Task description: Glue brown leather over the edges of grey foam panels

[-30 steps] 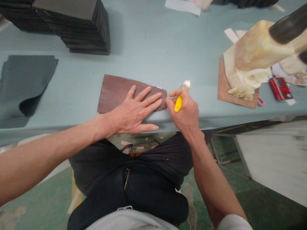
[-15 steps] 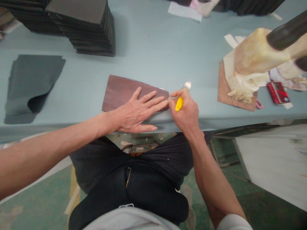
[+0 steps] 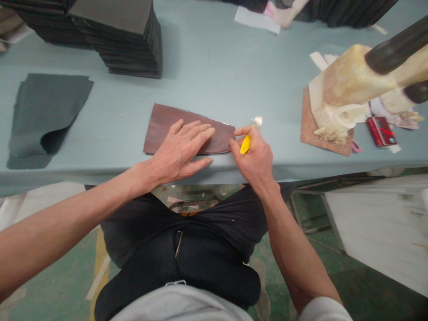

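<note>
Upper left: tall stack of black sheets. Left: loose dark grey sheet, corner curled. Right: glue-crusted block on brown board, red box just beside. Top centre: white paper. Blue-grey table under all.

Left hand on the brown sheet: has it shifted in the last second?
Yes. The left hand has slid left along the brown sheet: its fingertips, earlier at the sheet's right end, now stop short of it, drawn together.

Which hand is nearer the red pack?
Right. The right hand, gripping a yellow tool, is left of the red pack; the left hand lies farther left, flat on the brown sheet.
</note>
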`<state>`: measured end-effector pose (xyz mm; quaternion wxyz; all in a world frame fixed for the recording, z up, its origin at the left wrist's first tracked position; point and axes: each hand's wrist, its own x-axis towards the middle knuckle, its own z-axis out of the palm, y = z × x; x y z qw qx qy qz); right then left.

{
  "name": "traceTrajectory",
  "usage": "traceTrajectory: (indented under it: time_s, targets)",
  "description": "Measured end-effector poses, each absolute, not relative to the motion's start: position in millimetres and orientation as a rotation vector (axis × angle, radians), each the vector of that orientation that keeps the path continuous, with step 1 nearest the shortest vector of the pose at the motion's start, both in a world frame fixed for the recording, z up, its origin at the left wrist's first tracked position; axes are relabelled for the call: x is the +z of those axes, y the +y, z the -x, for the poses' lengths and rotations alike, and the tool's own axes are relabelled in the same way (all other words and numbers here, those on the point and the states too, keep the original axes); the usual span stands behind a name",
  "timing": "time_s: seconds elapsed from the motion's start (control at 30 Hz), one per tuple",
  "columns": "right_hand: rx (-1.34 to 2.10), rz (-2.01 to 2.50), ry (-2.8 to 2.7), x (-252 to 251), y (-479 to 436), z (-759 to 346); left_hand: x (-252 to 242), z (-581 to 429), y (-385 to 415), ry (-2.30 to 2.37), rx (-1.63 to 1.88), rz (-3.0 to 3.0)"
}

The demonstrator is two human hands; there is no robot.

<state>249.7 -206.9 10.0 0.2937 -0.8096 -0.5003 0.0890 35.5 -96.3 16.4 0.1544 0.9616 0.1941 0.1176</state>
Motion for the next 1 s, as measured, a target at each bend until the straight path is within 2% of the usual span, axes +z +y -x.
traceTrajectory:
  time_s: [0.3,0.53,0.77,1.0]
  targets:
    - [0.287,1.948,-1.277,11,-208,-253,28,16,-90,0.926,0.38,-2.692]
    - [0.313,1.995,-1.251,11,-211,-251,21,64,-92,1.165,0.456,-2.654]
    - [-0.14,2.157,-1.26,13,-218,-253,17,86,-106,1.222,0.585,-2.612]
    - [-0.086,1.966,-1.575,30,-209,-224,12,82,-119,1.27,0.676,-2.524]
